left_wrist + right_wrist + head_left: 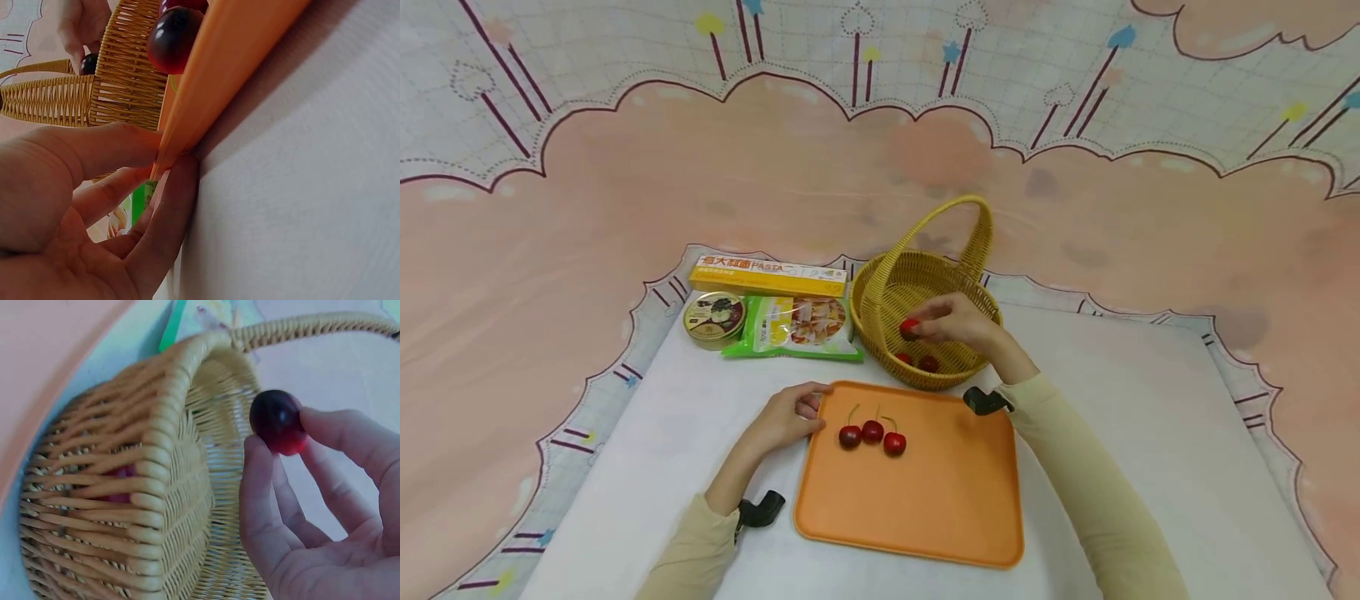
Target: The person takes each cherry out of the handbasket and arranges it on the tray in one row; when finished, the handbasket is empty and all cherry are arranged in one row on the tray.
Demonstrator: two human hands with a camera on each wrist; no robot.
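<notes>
My right hand (pixel 957 321) pinches a dark red cherry (pixel 278 422) between thumb and fingertips, over the opening of a yellow wicker basket (pixel 925 382). Inside that basket lie two more cherries (pixel 928 364), near its front wall. In front of it is an orange tray (pixel 955 483), whose upper left corner my left hand (pixel 785 421) grips by the rim; in the left wrist view, thumb and fingers close on the edge. Three cherries with stems (pixel 872 432) sit side by side on the tray's upper left part.
Left of the basket lie a green and yellow food packet (pixel 805 323), a round tin (pixel 714 317) and a long pasta box (pixel 767 277) behind them. The basket's tall handle (pixel 977 237) arches over it. A white cloth (pixel 1135 400) covers the table.
</notes>
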